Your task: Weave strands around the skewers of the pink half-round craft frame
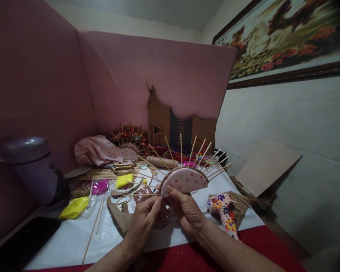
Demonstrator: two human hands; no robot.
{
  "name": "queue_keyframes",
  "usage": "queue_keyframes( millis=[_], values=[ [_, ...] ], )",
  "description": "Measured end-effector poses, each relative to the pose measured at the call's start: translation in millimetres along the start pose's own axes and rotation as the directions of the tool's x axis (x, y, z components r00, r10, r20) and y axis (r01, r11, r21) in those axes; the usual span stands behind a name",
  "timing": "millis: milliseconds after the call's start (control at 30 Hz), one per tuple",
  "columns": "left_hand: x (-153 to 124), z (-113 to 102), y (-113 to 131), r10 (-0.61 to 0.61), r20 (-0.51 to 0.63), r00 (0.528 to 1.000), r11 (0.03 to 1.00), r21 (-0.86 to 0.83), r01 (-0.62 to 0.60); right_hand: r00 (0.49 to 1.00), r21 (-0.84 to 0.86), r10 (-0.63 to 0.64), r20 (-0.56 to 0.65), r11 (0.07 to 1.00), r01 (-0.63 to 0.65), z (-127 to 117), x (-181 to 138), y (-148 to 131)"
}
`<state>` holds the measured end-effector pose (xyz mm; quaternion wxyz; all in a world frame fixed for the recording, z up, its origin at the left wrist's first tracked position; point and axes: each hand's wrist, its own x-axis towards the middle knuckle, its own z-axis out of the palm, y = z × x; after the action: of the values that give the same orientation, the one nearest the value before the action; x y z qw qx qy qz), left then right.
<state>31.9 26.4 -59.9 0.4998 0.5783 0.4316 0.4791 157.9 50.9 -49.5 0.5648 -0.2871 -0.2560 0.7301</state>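
Observation:
A half-round piece covered in pink dotted fabric (pixel 185 180) is held up over the table, with several thin wooden sticks (pixel 181 149) fanning out from its curved edge. My right hand (pixel 187 209) grips its lower edge, thumb on the fabric face and fingers behind. At the left corner, my left hand (pixel 149 215) is closed in a pinch around the end of a stick (pixel 144 194) that points left. The exact contact of its fingertips is partly hidden. Below the left hand lies a curved cardboard scrap (pixel 119 215).
A floral-patterned glue gun (pixel 222 211) rests on cardboard at the right. Scissors (pixel 124 167), a twine roll (pixel 161 162), yellow clay packets (pixel 124 181) and loose sticks (pixel 93 230) lie around. A tumbler (pixel 36 173) and black phone (pixel 25 241) stand left; a decorated fan piece (pixel 130 138) sits behind.

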Motion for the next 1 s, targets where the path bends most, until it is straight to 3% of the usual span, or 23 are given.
queue_keyframes(
  millis=[167,633,800,1000],
  values=[
    [-2,1,-3,-0.068,0.026,0.997,0.997,-0.034,0.068,0.999,0.02,-0.034,-0.02,0.999,0.034,-1,1,-1],
    [3,-1,-10,-0.046,0.012,0.999,0.999,-0.016,0.047,0.999,-0.122,-0.028,0.044,0.992,0.033,-4,3,-1],
    [2,-2,-8,-0.016,-0.023,1.0,0.998,0.059,0.017,0.997,-0.129,-0.081,-0.011,0.988,0.079,-2,3,0],
    [2,-6,-5,0.026,-0.005,1.0,0.986,0.166,-0.025,0.996,-0.076,-0.063,0.061,0.995,0.068,-1,3,-1]
  ],
)
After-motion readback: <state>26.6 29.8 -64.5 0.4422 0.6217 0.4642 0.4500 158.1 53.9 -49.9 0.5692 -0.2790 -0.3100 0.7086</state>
